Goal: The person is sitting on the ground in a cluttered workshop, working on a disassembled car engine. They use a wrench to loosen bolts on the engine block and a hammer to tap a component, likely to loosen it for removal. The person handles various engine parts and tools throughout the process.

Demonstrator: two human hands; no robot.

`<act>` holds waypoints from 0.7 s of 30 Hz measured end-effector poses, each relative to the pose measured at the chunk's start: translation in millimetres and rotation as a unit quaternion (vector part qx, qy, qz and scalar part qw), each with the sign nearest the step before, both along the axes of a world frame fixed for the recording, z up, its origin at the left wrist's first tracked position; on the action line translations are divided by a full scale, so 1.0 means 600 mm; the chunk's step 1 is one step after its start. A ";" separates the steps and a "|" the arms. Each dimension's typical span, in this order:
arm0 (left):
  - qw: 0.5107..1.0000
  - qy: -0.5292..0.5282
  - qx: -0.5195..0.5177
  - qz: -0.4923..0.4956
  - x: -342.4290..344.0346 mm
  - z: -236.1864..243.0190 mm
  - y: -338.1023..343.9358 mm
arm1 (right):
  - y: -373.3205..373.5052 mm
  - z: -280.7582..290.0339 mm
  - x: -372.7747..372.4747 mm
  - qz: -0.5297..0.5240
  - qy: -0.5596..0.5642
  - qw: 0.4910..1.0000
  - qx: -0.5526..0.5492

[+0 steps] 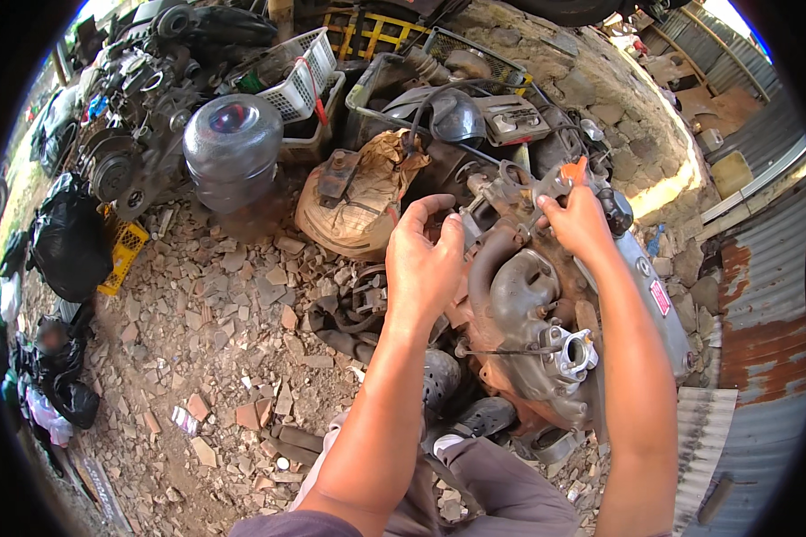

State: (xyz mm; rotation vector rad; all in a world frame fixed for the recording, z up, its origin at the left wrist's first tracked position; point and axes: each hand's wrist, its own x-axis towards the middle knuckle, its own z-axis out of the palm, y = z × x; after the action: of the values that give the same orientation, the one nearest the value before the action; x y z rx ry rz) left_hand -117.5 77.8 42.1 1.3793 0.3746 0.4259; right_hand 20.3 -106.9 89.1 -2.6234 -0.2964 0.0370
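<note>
In front of me stands an engine, with a curved grey manifold (521, 285) and rusty brown metal below it. A shiny silver flange housing (571, 354) juts from its near side, with a thin rod running left. A long grey valve cover (647, 295) lies along its right side, topped by a black cap (614, 211). My left hand (418, 259) hovers left of the manifold, its thumb and forefinger apart and nothing visible between them. At the engine's far end, my right hand (578, 224) has its fingers closed beside an orange piece (575, 170); what they grip is hidden.
A paper sack (354, 201) with a dark metal block on it stands beyond my left hand. Behind are a large clear plastic bottle (231, 148), a white basket (300, 73) and a crate of scrap parts (376, 98). Broken tile covers the ground; corrugated sheets (766, 313) stand right.
</note>
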 end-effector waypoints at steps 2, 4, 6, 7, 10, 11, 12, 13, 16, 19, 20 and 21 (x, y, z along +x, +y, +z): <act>1.000 -0.021 -0.013 0.013 0.000 0.003 0.000 | 0.022 -0.003 0.013 0.000 -0.018 0.996 -0.082; 0.999 -0.030 -0.014 0.019 0.001 0.005 0.000 | 0.033 -0.006 0.024 0.020 -0.001 0.995 -0.097; 0.999 -0.029 0.002 0.020 0.004 0.006 0.002 | 0.030 -0.021 0.047 0.059 -0.026 0.991 -0.119; 0.999 -0.034 0.005 0.023 0.007 0.005 0.000 | 0.025 -0.026 0.058 0.067 -0.023 0.990 -0.122; 0.999 -0.043 0.010 0.028 0.014 -0.003 -0.001 | 0.030 -0.020 0.080 0.099 -0.006 0.982 -0.159; 0.999 -0.041 0.009 0.023 0.017 -0.006 -0.001 | 0.036 -0.010 0.078 0.075 0.034 0.986 -0.148; 0.999 -0.039 0.008 0.020 0.017 -0.008 0.000 | 0.051 0.011 0.068 0.052 0.074 0.986 -0.138; 0.999 -0.039 0.013 0.019 0.017 -0.010 0.000 | 0.058 0.023 0.063 0.029 0.114 0.985 -0.128; 0.999 -0.041 0.018 0.015 0.017 -0.010 -0.003 | 0.045 0.021 0.063 0.014 0.131 0.990 -0.051; 0.999 -0.041 0.010 0.012 0.018 -0.005 -0.007 | 0.016 0.011 0.076 0.006 0.158 0.987 0.021; 0.999 -0.037 0.009 0.014 0.017 -0.007 -0.005 | 0.004 0.003 0.075 0.012 0.165 0.984 0.065; 0.999 -0.035 0.007 0.016 0.018 -0.009 -0.003 | -0.001 0.000 0.069 0.017 0.169 0.979 0.108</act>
State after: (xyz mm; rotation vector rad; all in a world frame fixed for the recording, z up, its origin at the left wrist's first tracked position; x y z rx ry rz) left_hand -106.9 75.8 36.8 1.3700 0.3366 0.5037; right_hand 61.8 -107.6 89.1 -2.3448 -0.2121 0.4335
